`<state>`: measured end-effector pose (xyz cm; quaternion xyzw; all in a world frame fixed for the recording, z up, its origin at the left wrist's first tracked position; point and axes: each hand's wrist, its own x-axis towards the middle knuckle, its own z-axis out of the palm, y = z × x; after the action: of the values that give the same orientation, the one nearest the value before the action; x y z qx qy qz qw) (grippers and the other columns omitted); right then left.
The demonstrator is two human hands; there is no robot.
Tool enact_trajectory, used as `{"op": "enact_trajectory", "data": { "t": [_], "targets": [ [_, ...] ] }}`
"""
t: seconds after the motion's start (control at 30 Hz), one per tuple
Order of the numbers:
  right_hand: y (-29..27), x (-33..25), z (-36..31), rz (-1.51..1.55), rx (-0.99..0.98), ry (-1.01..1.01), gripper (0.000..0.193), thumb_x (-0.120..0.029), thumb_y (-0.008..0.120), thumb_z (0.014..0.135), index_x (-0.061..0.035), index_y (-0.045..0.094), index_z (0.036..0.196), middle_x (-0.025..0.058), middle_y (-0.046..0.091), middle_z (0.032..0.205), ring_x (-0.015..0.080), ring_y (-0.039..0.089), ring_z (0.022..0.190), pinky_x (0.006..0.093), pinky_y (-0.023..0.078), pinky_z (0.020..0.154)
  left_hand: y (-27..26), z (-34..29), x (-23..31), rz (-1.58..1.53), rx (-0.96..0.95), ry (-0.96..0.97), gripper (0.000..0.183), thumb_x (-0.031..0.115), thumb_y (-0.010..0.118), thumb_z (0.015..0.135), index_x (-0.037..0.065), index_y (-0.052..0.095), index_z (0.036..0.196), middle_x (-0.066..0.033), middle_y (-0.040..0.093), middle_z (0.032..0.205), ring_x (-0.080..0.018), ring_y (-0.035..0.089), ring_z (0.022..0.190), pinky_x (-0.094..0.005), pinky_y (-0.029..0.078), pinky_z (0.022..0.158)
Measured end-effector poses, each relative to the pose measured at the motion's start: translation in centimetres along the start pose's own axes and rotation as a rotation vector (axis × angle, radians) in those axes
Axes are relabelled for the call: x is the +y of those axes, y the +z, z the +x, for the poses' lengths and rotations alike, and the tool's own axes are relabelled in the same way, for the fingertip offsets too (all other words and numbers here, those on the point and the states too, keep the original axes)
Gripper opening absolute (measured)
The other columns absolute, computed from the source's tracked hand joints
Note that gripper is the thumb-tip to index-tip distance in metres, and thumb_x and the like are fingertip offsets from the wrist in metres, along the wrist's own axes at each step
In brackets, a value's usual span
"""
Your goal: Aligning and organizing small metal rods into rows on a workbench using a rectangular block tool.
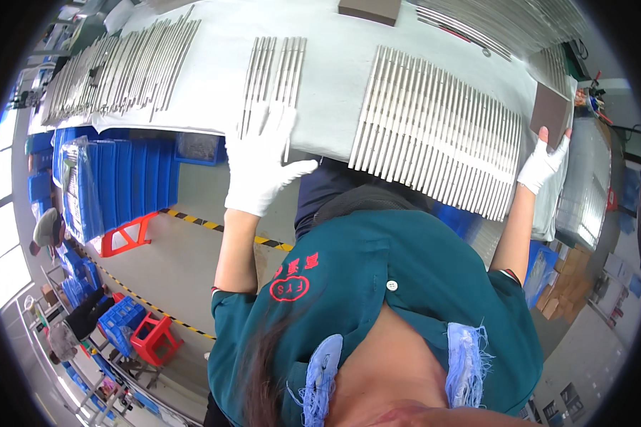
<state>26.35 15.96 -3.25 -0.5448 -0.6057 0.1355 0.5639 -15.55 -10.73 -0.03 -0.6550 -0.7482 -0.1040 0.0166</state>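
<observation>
1. The left hand (262, 165), white-gloved, lies flat with fingers spread on a small batch of metal rods (272, 80) at the near edge of the white-covered table (335, 64), grasping nothing.
2. The right hand (545, 164), also gloved, grips a brown block (550, 111) at the table's right end.
3. Between the hands lies a wide row of rods (438, 135), laid parallel.
4. Judged from this, rods are being evened into rows; the next move calls for a square push by the block.
5. Blue crates (107, 178) stand below the table's left side.
</observation>
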Motion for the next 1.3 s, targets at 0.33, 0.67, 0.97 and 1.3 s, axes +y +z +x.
{"op": "enact_trajectory", "data": {
  "t": [0.33,0.67,0.97,1.3],
  "targets": [
    [-0.2,0.5,0.3,-0.106,-0.023,0.011,0.071,-0.029,0.070,0.092,-0.0034,0.036,0.149,0.0197,0.052,0.137,0.0230,0.056,0.116,0.0333,0.043,0.101,1.3,0.3,4.1,-0.177,-0.070,0.161,0.095,0.076,0.053,0.074,0.010,0.048,0.143,-0.0153,0.048,0.145,-0.0329,0.036,0.140,-0.0605,0.013,0.115],
    [-0.5,1.3,0.5,-0.053,-0.032,0.005,0.068,-0.021,0.069,0.093,-0.0039,0.034,0.150,0.0179,0.058,0.128,0.0213,0.060,0.109,0.0322,0.046,0.097,1.2,-0.3,1.8,-0.118,-0.019,0.111,0.098,0.078,0.051,0.075,0.004,0.049,0.140,-0.0162,0.048,0.145,-0.0308,0.040,0.139,-0.0600,0.012,0.116],
    [-0.3,1.7,0.5,0.003,-0.028,0.019,0.068,-0.022,0.069,0.093,-0.0031,0.036,0.149,0.0171,0.052,0.138,0.0213,0.057,0.114,0.0320,0.044,0.100,1.2,-0.3,1.3,-0.099,0.012,0.074,0.099,0.077,0.053,0.074,0.003,0.049,0.140,-0.0182,0.048,0.145,-0.0317,0.040,0.139,-0.0583,0.014,0.117],
    [-0.3,1.0,0.3,-0.090,-0.011,-0.010,0.070,-0.025,0.069,0.093,-0.0042,0.035,0.150,0.0180,0.053,0.135,0.0226,0.057,0.114,0.0336,0.043,0.101,0.9,0.9,2.5,-0.037,-0.035,0.070,0.101,0.079,0.049,0.077,0.006,0.041,0.146,-0.0228,0.042,0.148,-0.0349,0.037,0.140,-0.0560,0.013,0.117]
  ]
}}
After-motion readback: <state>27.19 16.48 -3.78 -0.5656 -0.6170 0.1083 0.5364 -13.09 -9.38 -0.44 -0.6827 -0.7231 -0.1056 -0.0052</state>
